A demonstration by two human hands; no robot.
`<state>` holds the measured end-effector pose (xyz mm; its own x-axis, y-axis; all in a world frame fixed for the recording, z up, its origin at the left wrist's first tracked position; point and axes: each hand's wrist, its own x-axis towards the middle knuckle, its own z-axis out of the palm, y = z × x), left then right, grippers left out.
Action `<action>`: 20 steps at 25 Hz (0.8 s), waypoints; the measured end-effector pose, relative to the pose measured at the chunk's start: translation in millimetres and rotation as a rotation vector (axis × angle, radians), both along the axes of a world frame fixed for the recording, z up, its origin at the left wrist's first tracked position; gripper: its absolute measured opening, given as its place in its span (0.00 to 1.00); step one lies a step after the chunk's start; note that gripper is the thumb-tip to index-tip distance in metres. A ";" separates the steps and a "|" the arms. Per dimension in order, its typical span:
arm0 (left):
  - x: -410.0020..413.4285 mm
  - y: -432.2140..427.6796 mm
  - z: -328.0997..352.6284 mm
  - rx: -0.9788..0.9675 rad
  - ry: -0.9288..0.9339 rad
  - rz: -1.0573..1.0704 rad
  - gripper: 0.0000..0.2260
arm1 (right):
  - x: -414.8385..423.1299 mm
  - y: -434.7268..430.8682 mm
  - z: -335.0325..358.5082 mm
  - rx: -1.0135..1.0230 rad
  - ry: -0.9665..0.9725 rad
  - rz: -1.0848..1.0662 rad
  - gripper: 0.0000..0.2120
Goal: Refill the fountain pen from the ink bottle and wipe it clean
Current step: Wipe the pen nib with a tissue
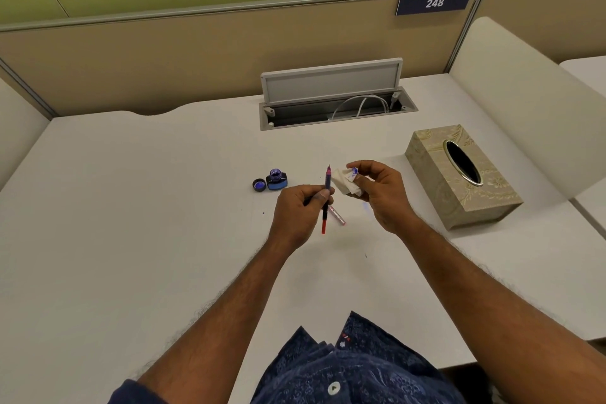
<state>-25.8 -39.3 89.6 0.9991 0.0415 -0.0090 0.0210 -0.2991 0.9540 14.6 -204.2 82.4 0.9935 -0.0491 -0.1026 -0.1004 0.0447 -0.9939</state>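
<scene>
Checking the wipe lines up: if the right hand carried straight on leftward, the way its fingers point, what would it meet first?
Likely the fountain pen, near its nib, in the left hand; the tissue would touch first. Depth unclear.

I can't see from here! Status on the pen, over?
Left grip holds pen, nib up. Right grip pinches inky tissue beside nib. Ink bottle open, cap beside it. Nothing in the way.

The left grip [300,210] holds a slim dark-and-red fountain pen [328,179] nib up; the right grip [382,193] pinches a crumpled, ink-stained white tissue [344,185] just beside it, over the white surface [164,207].
</scene>
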 end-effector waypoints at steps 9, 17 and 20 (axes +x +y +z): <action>1.3 -3.4 -2.1 -0.077 -0.035 0.035 0.11 | -6.8 -9.1 -22.1 0.164 0.044 0.027 0.19; 2.3 -5.1 -9.6 -0.079 -0.049 0.034 0.08 | -6.7 -24.8 -47.3 0.116 0.101 -0.036 0.16; 1.7 -5.6 -13.4 -0.102 -0.016 0.041 0.07 | -11.2 -34.9 -62.0 -0.026 0.124 -0.028 0.16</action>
